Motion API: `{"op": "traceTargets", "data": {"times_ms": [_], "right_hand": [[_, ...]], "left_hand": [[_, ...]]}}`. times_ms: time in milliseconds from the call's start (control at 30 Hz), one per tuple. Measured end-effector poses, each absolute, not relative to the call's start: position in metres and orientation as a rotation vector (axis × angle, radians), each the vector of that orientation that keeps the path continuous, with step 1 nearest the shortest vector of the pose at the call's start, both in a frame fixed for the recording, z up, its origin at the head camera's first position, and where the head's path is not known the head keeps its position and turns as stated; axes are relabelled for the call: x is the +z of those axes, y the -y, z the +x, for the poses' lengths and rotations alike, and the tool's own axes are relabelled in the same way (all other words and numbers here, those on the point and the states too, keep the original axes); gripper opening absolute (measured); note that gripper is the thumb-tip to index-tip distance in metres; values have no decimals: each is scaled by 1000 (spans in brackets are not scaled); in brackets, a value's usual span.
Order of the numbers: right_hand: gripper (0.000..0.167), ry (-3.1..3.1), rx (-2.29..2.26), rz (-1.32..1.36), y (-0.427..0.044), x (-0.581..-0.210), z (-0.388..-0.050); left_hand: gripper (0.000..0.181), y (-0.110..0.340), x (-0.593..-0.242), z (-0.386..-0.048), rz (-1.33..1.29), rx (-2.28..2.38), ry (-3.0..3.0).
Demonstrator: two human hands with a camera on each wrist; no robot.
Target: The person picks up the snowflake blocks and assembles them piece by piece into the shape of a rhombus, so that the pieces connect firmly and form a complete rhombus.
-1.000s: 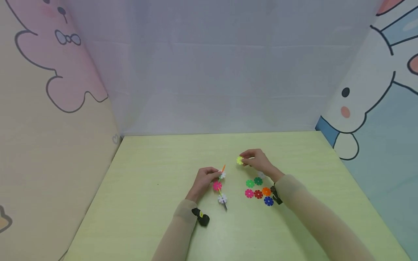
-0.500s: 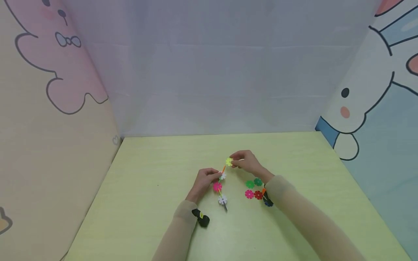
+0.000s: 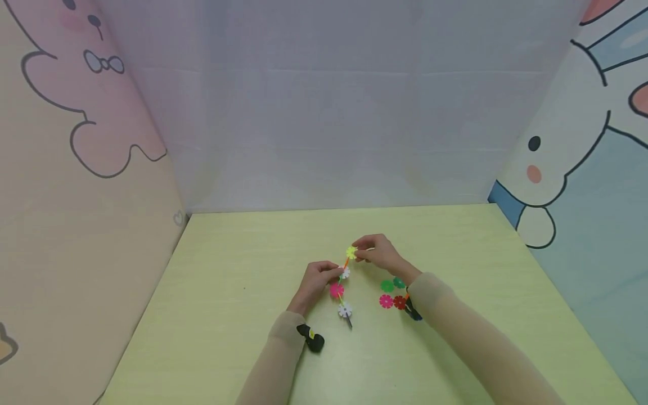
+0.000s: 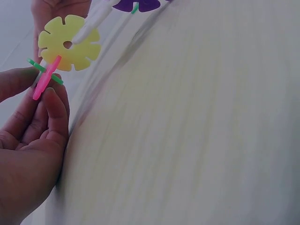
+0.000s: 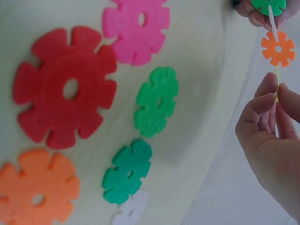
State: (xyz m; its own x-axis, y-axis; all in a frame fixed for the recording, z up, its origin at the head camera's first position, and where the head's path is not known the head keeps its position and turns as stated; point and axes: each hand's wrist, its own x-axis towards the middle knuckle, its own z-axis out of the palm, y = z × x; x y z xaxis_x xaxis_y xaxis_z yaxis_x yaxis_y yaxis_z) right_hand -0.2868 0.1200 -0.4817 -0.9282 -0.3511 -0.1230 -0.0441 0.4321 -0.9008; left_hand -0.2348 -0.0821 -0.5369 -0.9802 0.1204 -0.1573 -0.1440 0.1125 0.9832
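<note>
In the head view my left hand (image 3: pixel 316 281) grips a chain of slotted flower-shaped plastic discs near a white disc (image 3: pixel 345 272). Below that hand the chain continues with a pink disc (image 3: pixel 337 290), another white disc (image 3: pixel 345 310) and a dark disc seen edge-on. My right hand (image 3: pixel 382 253) pinches a yellow disc (image 3: pixel 351 252) at the chain's upper end. It meets an orange disc (image 3: pixel 346 262); whether their slots are fully joined I cannot tell. In the right wrist view the orange disc (image 5: pixel 278 48) stands between both hands, the yellow one edge-on.
Loose discs lie on the table (image 3: pixel 228 337) right of the chain: light green (image 3: pixel 387 286), dark green (image 3: pixel 399 282), pink (image 3: pixel 386 301) and red (image 3: pixel 399 302). My right forearm partly covers others. The right wrist view also shows loose orange (image 5: pixel 58 180) and white (image 5: pixel 129 211) discs.
My right hand has moved left with the yellow disc, from apart to against the orange disc at the chain's upper end. The left hand has stayed in place.
</note>
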Motion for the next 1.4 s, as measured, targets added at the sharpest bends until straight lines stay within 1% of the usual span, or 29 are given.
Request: {"op": "traceTargets", "data": {"times_ms": [567, 1133, 1400], "right_hand": [[20, -2366, -1492, -392, -120, -479, -284], [19, -2392, -1501, -362, -117, -483, -284], [19, -2395, -1477, -373, -118, -481, -284]], "left_hand": [[18, 82, -535, -235, -22, 1958, -2203], [21, 82, -535, -234, -5, 1978, -2205], [18, 83, -534, -234, -20, 1954, -2214]]}}
